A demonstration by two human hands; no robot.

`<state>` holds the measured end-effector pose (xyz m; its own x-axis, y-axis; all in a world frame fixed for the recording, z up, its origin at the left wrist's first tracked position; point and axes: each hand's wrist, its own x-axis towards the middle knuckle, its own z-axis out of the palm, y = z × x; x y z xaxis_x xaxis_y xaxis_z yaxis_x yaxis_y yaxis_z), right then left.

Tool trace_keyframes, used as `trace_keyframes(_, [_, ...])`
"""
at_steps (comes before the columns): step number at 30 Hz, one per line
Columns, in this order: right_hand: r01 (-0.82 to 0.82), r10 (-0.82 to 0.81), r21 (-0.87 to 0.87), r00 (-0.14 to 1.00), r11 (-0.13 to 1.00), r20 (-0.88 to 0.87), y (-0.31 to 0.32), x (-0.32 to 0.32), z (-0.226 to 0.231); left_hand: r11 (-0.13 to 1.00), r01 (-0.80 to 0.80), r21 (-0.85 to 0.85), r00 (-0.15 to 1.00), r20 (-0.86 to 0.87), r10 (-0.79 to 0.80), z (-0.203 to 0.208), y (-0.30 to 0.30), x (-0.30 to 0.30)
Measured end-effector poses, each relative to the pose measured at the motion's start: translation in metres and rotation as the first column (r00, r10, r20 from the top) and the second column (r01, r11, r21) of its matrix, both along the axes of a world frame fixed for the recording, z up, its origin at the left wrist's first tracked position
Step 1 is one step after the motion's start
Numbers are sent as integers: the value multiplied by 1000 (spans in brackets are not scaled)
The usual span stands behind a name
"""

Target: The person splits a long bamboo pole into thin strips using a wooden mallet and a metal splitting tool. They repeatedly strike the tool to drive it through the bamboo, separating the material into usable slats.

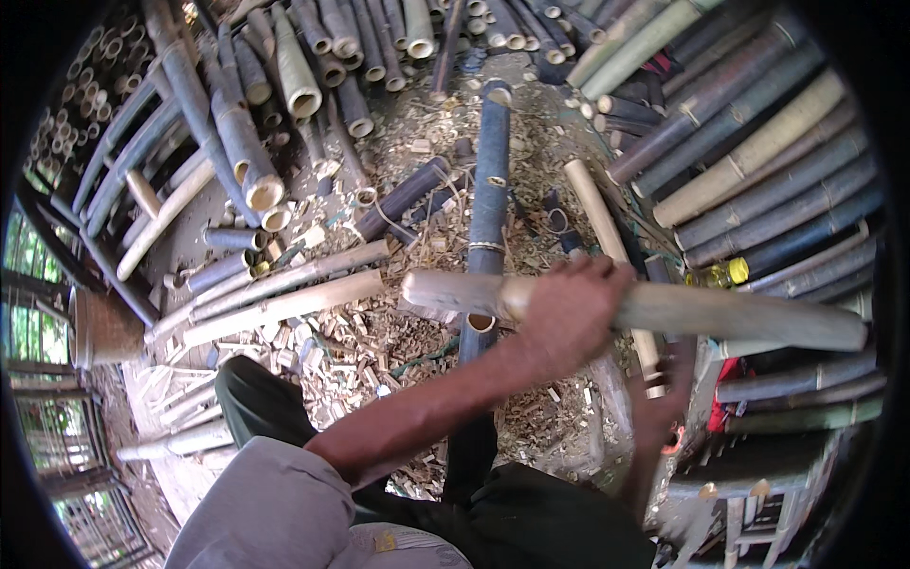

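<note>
My left hand [576, 308] is closed round a pale, smooth bamboo pole [749, 316], gripping it left of its middle. The pole lies crosswise in front of me, its thicker end to the right. Below its right part is my right hand [661, 403], smeared by motion; whether it touches the pole or holds anything is unclear. Beneath the pole's left part, a dark bamboo tube [488, 209] runs away from me, with a round opening [481, 323] near me. A slender pale pole [599, 213] passes behind my left hand.
Dark and pale bamboo poles [758, 161] are stacked at the right, near a yellow bottle [725, 273]. More tubes [303, 100] lie at the back. Chips and offcuts [370, 346] litter the ground. A brown bucket [104, 327] stands left; a bamboo stool [749, 517] is lower right.
</note>
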<state>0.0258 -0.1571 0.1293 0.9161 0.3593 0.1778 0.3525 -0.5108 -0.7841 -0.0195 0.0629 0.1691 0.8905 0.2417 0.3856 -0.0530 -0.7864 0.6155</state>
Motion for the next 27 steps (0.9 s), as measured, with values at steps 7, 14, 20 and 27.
trace_keyframes(7, [-256, 236, 81, 665, 963, -709, 55, -49, -81, 958, -50, -283, 995, 64, 71, 13, -58, -44])
trace_keyframes(14, [-361, 212, -69, 680, 930, -702, 65, -28, -114, 874, 1, -486, 945, 286, 158, 9, -22, -66])
trace_keyframes(20, [-389, 192, -197, 759, 900, -622, 70, 3, -128, 874, -16, -486, 932, 309, 189, -3, -1, -63])
trace_keyframes(27, [-376, 201, -421, 893, 826, -403, 84, 77, -158, 879, 49, -475, 921, 361, 144, -11, 10, -47])
